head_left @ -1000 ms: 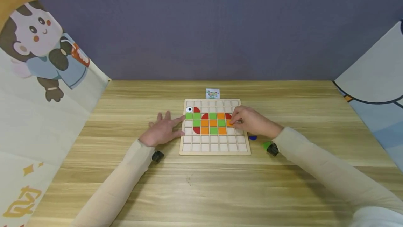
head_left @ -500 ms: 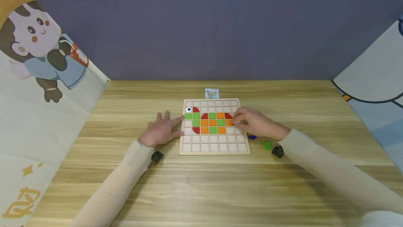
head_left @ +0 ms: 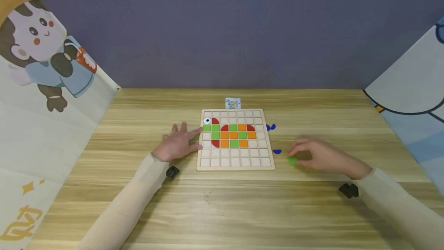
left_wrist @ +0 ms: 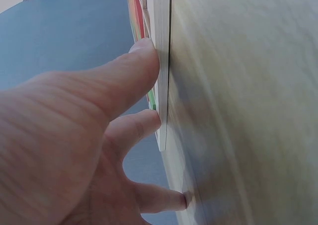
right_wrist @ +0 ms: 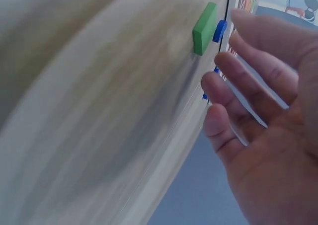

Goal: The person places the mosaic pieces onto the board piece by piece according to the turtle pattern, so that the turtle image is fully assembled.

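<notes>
A wooden grid board (head_left: 236,162) lies on the table, holding green, orange and red tiles and a white eye tile (head_left: 207,120). My left hand (head_left: 177,142) rests at its left edge, fingers spread. In the left wrist view the thumb (left_wrist: 141,61) and index fingertip touch the board's side. To the right of the board, my right hand (head_left: 320,155) hovers around a green square tile (head_left: 292,161). The right wrist view shows the green tile (right_wrist: 204,29) on the table, apart from the loosely bent fingers (right_wrist: 248,81).
Near the board's right edge lie several dark blue pieces, among them a blue half-round piece (head_left: 276,151) and another blue piece (head_left: 273,126). A small picture card (head_left: 232,103) lies behind the board. A dark wall panel (head_left: 239,30) stands at the table's far edge.
My right hand has left the orange tile at the right of the pattern, which now lies in its cell. It has moved right and toward me to the green tile. The left hand stays put.
</notes>
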### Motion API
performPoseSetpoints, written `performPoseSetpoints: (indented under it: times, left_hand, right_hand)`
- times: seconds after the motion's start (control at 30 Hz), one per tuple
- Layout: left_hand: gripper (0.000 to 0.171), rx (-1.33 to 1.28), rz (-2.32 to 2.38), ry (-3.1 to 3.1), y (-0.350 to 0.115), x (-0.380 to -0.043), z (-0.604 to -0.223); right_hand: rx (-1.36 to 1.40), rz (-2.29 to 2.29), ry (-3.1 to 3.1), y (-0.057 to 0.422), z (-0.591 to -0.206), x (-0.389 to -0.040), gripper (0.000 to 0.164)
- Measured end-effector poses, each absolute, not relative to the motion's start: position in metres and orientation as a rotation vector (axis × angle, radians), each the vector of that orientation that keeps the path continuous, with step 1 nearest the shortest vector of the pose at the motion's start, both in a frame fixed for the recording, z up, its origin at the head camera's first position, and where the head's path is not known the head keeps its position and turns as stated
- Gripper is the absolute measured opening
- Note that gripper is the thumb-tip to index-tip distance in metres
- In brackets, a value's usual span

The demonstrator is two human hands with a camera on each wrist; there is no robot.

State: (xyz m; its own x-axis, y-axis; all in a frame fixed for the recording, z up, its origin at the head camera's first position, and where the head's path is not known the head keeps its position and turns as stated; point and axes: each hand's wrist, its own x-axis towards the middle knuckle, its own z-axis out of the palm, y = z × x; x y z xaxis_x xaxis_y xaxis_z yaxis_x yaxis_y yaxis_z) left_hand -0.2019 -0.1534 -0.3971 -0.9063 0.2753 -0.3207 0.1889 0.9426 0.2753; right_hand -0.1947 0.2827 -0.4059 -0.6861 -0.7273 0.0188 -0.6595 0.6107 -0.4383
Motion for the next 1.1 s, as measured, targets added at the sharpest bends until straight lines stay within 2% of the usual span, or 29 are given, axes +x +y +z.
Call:
performPoseSetpoints:
  times: [0.23, 0.6, 1.1]
  left_hand:
    - [0.069, 0.341, 0.327, 2.741, -0.154, -0.202, -0.397]
    - [0.069, 0.352, 0.335, 2.739, -0.154, -0.2, -0.396]
    - [0.069, 0.346, 0.333, 2.736, -0.153, -0.199, -0.394]
  right_hand:
    - [-1.177, -0.652, 2.664, 0.292, -0.415, -0.185, 0.03]
    - [-1.092, -0.711, 2.737, 0.284, -0.419, -0.183, 0.025]
    - [-1.135, -0.839, 2.667, 0.225, -0.406, -0.21, 0.016]
